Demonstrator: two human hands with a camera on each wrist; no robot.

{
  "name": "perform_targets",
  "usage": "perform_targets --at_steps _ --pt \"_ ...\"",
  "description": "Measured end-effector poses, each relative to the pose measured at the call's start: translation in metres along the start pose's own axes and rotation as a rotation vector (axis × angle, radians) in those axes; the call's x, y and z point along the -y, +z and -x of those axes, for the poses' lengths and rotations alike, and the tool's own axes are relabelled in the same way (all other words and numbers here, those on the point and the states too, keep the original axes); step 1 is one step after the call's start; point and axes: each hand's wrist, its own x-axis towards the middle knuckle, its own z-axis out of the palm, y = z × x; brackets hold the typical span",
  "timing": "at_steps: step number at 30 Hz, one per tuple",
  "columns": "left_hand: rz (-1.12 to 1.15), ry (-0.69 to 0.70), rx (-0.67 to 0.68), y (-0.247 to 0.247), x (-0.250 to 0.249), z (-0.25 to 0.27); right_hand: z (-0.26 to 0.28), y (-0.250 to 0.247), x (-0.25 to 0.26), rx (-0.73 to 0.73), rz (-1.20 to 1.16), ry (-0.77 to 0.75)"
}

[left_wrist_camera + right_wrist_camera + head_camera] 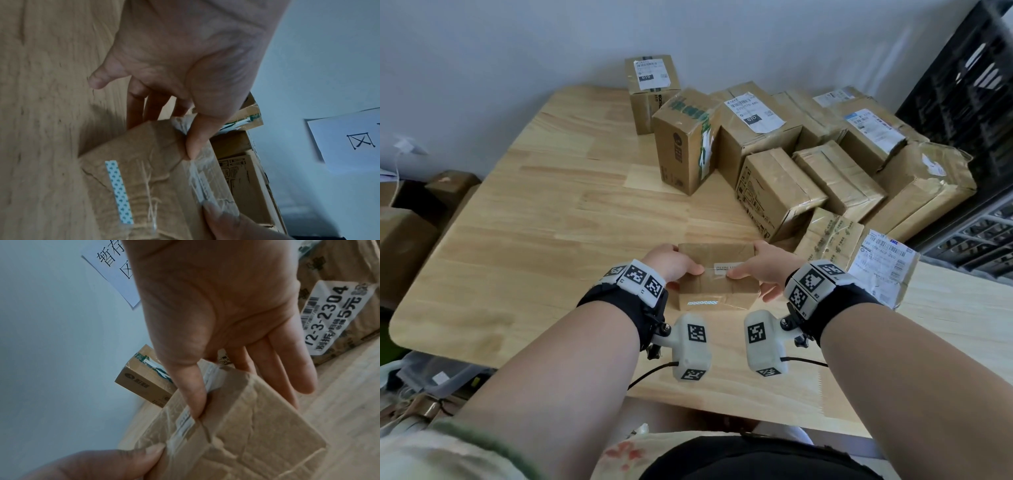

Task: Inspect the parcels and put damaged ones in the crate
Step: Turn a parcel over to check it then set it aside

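I hold a small brown parcel point(717, 255) just above the wooden table point(534, 222), near its front middle. It is creased and wrapped in wrinkled clear tape, with a small white label on top and a blue patterned strip point(118, 191) on the near side. My left hand point(685, 262) grips its left end, thumb point(193, 146) on top and fingers behind. On the other end my right hand point(750, 263) grips the same way, its thumb point(193, 399) on the label. A black crate point(969, 102) stands at the far right beside the table.
Several taped cardboard parcels point(774, 192) are piled at the table's back right, some with white shipping labels. A second dark crate point(976, 236) sits low at the right. Cardboard boxes point(404, 246) stand on the floor to the left. A paper sign point(345, 139) hangs on the wall.
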Motion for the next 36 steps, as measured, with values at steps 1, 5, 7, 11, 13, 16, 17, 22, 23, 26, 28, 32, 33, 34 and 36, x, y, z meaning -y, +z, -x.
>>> perform_targets --at_steps 1,5,7,11,13,16,17,22,23,26,28,32,33,34,36 --pt "0.014 -0.008 0.021 -0.001 0.000 0.000 -0.001 -0.001 0.000 0.001 0.002 0.001" --pt "0.000 -0.024 0.063 -0.003 0.000 0.000 -0.005 -0.003 0.002 0.016 0.009 0.003" --pt "-0.023 -0.026 0.073 -0.005 0.000 0.002 -0.007 -0.004 0.004 0.031 0.011 0.004" --pt "-0.013 -0.036 0.093 -0.005 0.001 0.004 -0.011 -0.006 0.006 0.056 0.028 0.006" --pt "-0.004 -0.034 0.087 -0.003 0.002 0.007 -0.012 -0.008 0.007 0.072 0.021 0.005" --pt "0.004 -0.045 0.068 -0.001 0.000 0.016 -0.014 -0.010 0.006 0.100 0.000 -0.009" --pt "0.000 -0.047 0.052 0.000 -0.001 0.019 -0.013 -0.010 0.006 0.106 -0.012 -0.016" --pt "0.001 0.009 -0.041 0.007 -0.004 0.028 -0.005 -0.011 -0.004 0.104 -0.048 -0.090" --pt "0.021 0.020 -0.059 0.008 -0.003 0.031 -0.003 -0.012 -0.005 0.103 -0.059 -0.113" --pt "0.167 0.001 -0.122 0.008 -0.003 0.039 0.003 -0.016 -0.004 0.115 -0.118 -0.179" --pt "0.310 -0.023 -0.167 0.005 -0.006 0.044 0.006 -0.020 -0.001 0.121 -0.173 -0.213" --pt "0.461 -0.014 -0.173 0.008 -0.007 0.054 0.010 -0.024 -0.001 0.099 -0.275 -0.252" --pt "0.473 -0.013 -0.170 0.011 -0.005 0.056 0.013 -0.025 -0.003 0.100 -0.302 -0.247" --pt "0.488 -0.016 -0.173 0.015 -0.003 0.058 0.015 -0.027 -0.007 0.102 -0.321 -0.244" --pt "0.498 -0.017 -0.176 0.023 0.000 0.059 0.021 -0.030 -0.016 0.102 -0.338 -0.242"
